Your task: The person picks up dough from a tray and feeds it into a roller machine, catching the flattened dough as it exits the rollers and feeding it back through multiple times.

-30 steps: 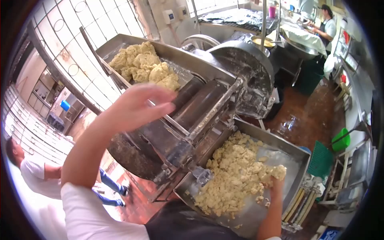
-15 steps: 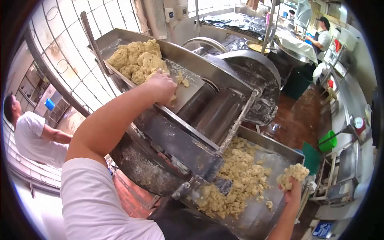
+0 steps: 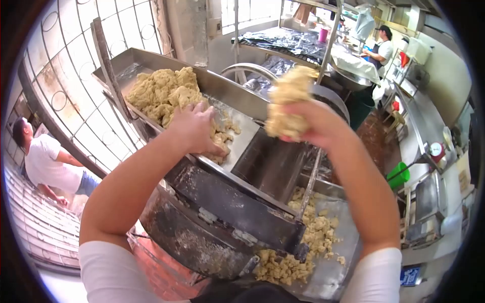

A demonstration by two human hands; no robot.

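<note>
We carry a dough lump [image 3: 288, 103] up from the lower tray [image 3: 333, 267], our right hand [image 3: 316, 123] in a closed grip around it. Our left hand [image 3: 194, 129] presses the dough pile [image 3: 161, 93] in the feed tray [image 3: 237, 98], fingers apparently curled. Next, the lump needs setting beside that pile.

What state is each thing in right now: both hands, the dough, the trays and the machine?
Left hand: pressed palm-down on the dough in the upper tray.
Right hand: raised, closed on a dough lump.
Upper tray: tilted, piled with dough at its far end.
Lower tray: holds scattered crumbled dough.
Rollers: bare; turning or not, cannot tell.
Machine housing: dusted with flour.
</note>
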